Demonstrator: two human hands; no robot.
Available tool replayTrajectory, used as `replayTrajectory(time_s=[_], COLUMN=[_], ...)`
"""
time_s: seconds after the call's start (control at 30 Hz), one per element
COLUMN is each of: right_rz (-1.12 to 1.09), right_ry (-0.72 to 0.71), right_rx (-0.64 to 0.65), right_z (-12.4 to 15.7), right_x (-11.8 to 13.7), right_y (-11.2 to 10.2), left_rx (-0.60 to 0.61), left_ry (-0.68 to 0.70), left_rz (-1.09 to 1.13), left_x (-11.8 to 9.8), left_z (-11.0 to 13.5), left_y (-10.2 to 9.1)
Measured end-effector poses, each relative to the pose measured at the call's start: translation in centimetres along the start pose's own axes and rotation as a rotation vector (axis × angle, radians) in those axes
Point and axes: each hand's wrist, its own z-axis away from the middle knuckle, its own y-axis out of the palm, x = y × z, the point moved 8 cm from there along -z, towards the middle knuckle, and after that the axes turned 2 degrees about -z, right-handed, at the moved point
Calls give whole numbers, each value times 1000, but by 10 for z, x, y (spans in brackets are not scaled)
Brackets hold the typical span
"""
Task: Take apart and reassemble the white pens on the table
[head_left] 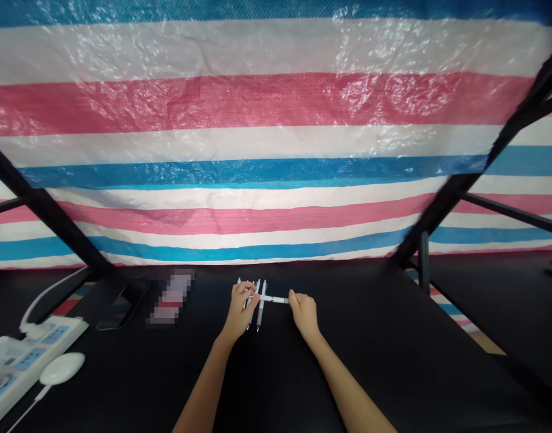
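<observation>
Several white pens (260, 304) lie side by side on the black table (375, 361), pointing away from me. One more white pen (276, 299) is held crosswise over them. My left hand (238, 310) pinches its left end, with fingers curled over the lying pens. My right hand (303, 311) is closed on its right end.
A dark phone (121, 303) and a blurred card (171, 296) lie to the left. A white power strip (18, 358) and a white round plug piece (62, 367) sit at the near left. Black frame bars (442, 204) cross in front of a striped tarp (276, 120).
</observation>
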Motion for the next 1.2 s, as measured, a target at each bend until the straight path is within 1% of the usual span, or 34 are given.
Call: replayTrajectory(time_s=[0.13, 0.27, 0.33, 0.4, 0.5, 0.57, 0.63, 0.7, 0.77, 0.8, 0.87, 0.9, 1.03, 1.13, 1.2], right_rz=[76, 122, 95, 13, -225, -377, -486, -563, -585, -581, -590, -614, -732, -756, -746], right_ry=[-112, -279, -303, -268, -178, -130, -52, 54, 137, 156, 145, 128, 79, 122, 163], right_rx=[-59, -124, -127, -80, 32, 63, 76, 132, 229, 281, 357, 375, 370, 379, 401], right_z=[4, 11, 12, 10, 5, 2, -1, -2, -2, -1, 1, 1, 0, 1, 2], right_x=[14, 32, 35, 32, 18, 9, -2, -11, -16, -16, -12, -10, -2, -3, -5], right_y=[-3, -5, -6, -6, -3, -2, -2, 3, 10, 14, 18, 19, 14, 16, 19], left_rx=[-4, -41, -57, -70, -104, -133, -146, -127, -84, -65, -55, -62, -112, -107, -79], left_ry=[-55, -172, -189, -178, -174, -189, -194, -181, -159, -152, -146, -145, -157, -150, -135], left_rz=[66, 116, 120, 116, 119, 136, 151, 149, 127, 116, 103, 101, 112, 108, 95], left_x=[5, 14, 14, 13, 15, 20, 23, 25, 24, 24, 24, 24, 26, 24, 22], left_z=[0, 1, 1, 1, 0, 0, 0, 0, -1, -1, -1, -1, 0, 0, -1], left_y=[0, -2, -4, -7, -13, -16, -17, -15, -11, -9, -9, -9, -15, -15, -13])
